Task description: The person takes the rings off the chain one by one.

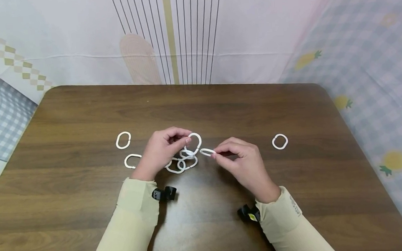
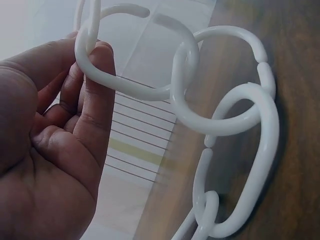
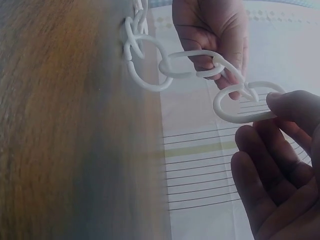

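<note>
My left hand (image 1: 167, 146) pinches a white plastic link (image 1: 200, 141) between thumb and fingertips, holding it up over the table. From it a chain of several joined links (image 2: 263, 150) runs down to the tabletop, each oval with a small gap in its side. Just to the right, my right hand (image 1: 242, 159) pinches another white link (image 3: 245, 119) by one end, thumb on top. In the right wrist view this link's far end overlaps the last link (image 3: 232, 71) at the left hand's fingertips.
A loose link (image 1: 117, 141) lies left of the left hand, and a second one (image 1: 131, 155) is partly hidden behind the left wrist. Another loose link (image 1: 280, 148) lies to the right on the brown wooden table (image 1: 207, 232). A patterned cloth (image 1: 243, 30) hangs behind.
</note>
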{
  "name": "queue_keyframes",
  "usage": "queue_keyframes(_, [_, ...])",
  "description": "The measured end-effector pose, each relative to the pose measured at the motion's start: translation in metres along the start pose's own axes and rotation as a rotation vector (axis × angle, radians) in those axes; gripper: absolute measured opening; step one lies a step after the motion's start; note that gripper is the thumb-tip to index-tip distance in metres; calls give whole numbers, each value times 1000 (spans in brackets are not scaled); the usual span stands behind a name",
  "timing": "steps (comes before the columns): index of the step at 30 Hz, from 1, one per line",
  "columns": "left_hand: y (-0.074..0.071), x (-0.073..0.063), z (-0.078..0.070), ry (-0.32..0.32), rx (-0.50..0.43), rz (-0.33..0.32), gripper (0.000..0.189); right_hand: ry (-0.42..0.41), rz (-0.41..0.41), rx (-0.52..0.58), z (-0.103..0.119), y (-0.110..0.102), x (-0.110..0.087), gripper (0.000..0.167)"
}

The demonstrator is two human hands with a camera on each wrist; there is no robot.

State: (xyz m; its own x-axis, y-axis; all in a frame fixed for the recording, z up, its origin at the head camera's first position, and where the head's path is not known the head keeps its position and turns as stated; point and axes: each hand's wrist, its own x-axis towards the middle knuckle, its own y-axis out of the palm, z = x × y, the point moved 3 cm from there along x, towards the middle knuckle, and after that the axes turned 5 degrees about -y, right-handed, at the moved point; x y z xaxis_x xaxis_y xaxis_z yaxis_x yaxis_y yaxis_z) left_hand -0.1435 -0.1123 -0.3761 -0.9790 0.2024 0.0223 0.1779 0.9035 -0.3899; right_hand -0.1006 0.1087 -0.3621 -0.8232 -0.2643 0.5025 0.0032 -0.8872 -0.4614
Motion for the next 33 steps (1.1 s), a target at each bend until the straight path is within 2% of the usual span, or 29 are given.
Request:
queue_keyframes(8, [0, 0, 0, -17, 1, 3, 19, 8, -17, -11, -2, -2, 1, 9])
queue_keyframes(14, [0, 0, 1, -35, -6, 17, 19, 35, -33, -76, -5, -4, 1, 11])
queue_keyframes(18, [0, 1, 2, -35, -6, 20, 19, 64, -65, -129, -8, -11, 2, 12])
queue_keyframes(25, [0, 1, 1, -30, -15, 21, 18, 92, -115, -141, -15, -23, 5, 10])
queue_keyframes(33, [0, 1, 2, -30, -21, 30, 17, 132, -133, -177, -23, -33, 5, 8])
